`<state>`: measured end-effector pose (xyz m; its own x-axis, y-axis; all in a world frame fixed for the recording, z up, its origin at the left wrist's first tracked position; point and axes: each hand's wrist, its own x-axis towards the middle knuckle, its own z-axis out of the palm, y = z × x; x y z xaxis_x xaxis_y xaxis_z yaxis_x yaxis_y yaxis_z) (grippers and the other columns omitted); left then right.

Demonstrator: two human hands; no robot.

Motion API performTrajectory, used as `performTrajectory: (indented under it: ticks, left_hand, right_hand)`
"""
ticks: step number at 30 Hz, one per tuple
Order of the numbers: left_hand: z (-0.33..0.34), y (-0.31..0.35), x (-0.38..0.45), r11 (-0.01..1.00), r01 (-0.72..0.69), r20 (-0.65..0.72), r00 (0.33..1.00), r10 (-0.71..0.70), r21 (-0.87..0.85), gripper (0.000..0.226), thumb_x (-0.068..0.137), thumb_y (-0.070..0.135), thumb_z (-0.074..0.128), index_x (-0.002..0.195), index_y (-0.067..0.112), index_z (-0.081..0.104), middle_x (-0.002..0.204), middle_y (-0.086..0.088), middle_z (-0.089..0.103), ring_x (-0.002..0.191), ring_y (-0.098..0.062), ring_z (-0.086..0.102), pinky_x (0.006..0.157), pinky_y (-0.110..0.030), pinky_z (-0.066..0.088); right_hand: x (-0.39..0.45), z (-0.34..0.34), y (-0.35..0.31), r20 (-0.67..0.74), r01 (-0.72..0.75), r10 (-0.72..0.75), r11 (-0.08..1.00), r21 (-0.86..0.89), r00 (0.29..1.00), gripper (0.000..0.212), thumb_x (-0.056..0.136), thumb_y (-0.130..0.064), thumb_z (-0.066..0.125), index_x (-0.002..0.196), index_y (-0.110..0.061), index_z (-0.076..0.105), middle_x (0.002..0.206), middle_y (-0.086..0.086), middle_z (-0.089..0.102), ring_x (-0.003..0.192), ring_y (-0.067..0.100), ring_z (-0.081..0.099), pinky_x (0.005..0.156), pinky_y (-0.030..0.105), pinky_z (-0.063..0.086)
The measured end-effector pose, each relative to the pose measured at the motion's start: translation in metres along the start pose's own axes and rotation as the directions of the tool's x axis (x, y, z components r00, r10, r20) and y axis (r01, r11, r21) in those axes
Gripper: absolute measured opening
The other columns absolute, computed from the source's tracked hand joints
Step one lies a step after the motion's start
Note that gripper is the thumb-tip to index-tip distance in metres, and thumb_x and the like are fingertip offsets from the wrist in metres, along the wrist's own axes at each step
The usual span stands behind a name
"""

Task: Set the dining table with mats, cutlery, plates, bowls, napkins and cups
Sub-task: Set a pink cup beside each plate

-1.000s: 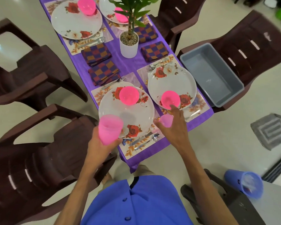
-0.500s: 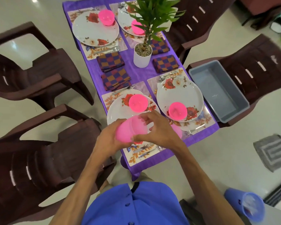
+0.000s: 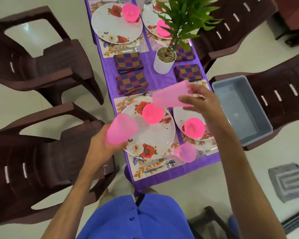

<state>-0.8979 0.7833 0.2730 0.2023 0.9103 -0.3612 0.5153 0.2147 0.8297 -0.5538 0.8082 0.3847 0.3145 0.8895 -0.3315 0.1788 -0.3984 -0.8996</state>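
Observation:
My left hand (image 3: 102,145) grips a pink cup (image 3: 122,131) tilted over the near left edge of the purple table (image 3: 160,80). My right hand (image 3: 202,107) holds a second pink cup (image 3: 171,97) on its side, above the near plates. A third pink cup (image 3: 186,152) stands upright on the table between the two near mats. The near left plate (image 3: 150,135) carries a pink bowl (image 3: 153,113); the near right plate (image 3: 181,116) carries another pink bowl (image 3: 194,127). Cutlery (image 3: 155,163) lies on the near left mat. Checked napkins (image 3: 130,81) lie mid-table.
A potted plant (image 3: 164,61) stands in the table's middle. Two far plates (image 3: 116,26) with pink bowls sit beyond it. Brown chairs (image 3: 47,152) flank both sides; the near right chair holds a grey tub (image 3: 242,109). A grey floor mat (image 3: 290,181) lies at right.
The stacked pink cups have come apart: my right hand lifted one up and to the right, while my left hand keeps the other. The camera moved closer to the table.

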Motion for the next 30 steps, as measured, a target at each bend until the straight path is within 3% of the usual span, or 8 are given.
performTrajectory:
  ticks: [4, 9, 14, 17, 23, 30]
  left_hand:
    - [0.001, 0.002, 0.007, 0.996, 0.052, 0.013, 0.999, -0.051, -0.078, 0.076, 0.07, 0.039, 0.094, 0.132, 0.038, 0.049, 0.119, 0.03, 0.056, 0.101, 0.008, 0.061, 0.067, -0.012, 0.052]
    - [0.012, 0.01, 0.016, 0.978, 0.083, 0.031, 0.996, -0.078, -0.192, 0.082, 0.067, 0.041, 0.094, 0.136, 0.039, 0.049, 0.122, 0.025, 0.062, 0.105, 0.017, 0.062, 0.071, -0.017, 0.061]
    - [0.015, 0.017, 0.014, 0.959, 0.079, 0.031, 0.997, -0.073, -0.274, 0.081, 0.069, 0.035, 0.094, 0.136, 0.046, 0.049, 0.118, 0.036, 0.065, 0.108, 0.009, 0.067, 0.074, -0.022, 0.063]
    - [0.013, 0.016, 0.009, 0.96, 0.082, -0.002, 0.996, -0.086, -0.267, 0.079, 0.069, 0.033, 0.094, 0.133, 0.047, 0.05, 0.115, 0.04, 0.064, 0.106, 0.011, 0.066, 0.07, -0.019, 0.062]
    - [0.01, 0.01, -0.002, 0.969, 0.076, -0.092, 0.991, -0.1, -0.236, 0.078, 0.066, 0.029, 0.095, 0.124, 0.053, 0.049, 0.108, 0.052, 0.058, 0.104, 0.023, 0.058, 0.064, -0.009, 0.054]
    - [0.012, -0.006, -0.018, 0.972, 0.081, -0.142, 0.983, -0.115, -0.223, 0.075, 0.069, 0.024, 0.093, 0.123, 0.051, 0.05, 0.111, 0.048, 0.059, 0.107, 0.02, 0.058, 0.064, -0.006, 0.054]
  right_hand:
    - [0.06, -0.013, 0.018, -0.09, -0.053, 0.045, 0.994, -0.098, 0.995, 0.081, 0.069, -0.032, 0.094, 0.14, -0.015, 0.059, 0.128, -0.001, 0.06, 0.11, 0.022, 0.07, 0.085, 0.041, 0.064]
    - [0.119, -0.014, 0.043, -0.141, -0.053, 0.012, 0.955, -0.291, 0.99, 0.085, 0.064, -0.037, 0.094, 0.138, -0.015, 0.059, 0.127, 0.001, 0.06, 0.107, 0.022, 0.067, 0.082, 0.042, 0.065]
    - [0.175, -0.01, 0.07, -0.199, -0.057, -0.07, 0.821, -0.568, 0.977, 0.093, 0.061, -0.053, 0.092, 0.138, -0.016, 0.056, 0.134, 0.01, 0.058, 0.123, 0.03, 0.055, 0.098, 0.033, 0.046]
    - [0.196, -0.004, 0.077, -0.165, -0.072, -0.04, 0.782, -0.618, 0.986, 0.09, 0.069, -0.044, 0.092, 0.143, -0.014, 0.05, 0.143, 0.012, 0.049, 0.131, 0.03, 0.046, 0.096, 0.032, 0.037]
    - [0.214, 0.015, 0.085, -0.089, -0.043, -0.021, 0.748, -0.662, 0.996, 0.092, 0.07, -0.043, 0.093, 0.144, -0.013, 0.049, 0.144, 0.014, 0.046, 0.131, 0.031, 0.047, 0.104, 0.041, 0.043]
    - [0.221, 0.024, 0.094, -0.054, -0.049, 0.016, 0.713, -0.699, 0.998, 0.094, 0.071, -0.042, 0.092, 0.147, -0.011, 0.047, 0.144, 0.017, 0.044, 0.131, 0.034, 0.047, 0.105, 0.042, 0.043]
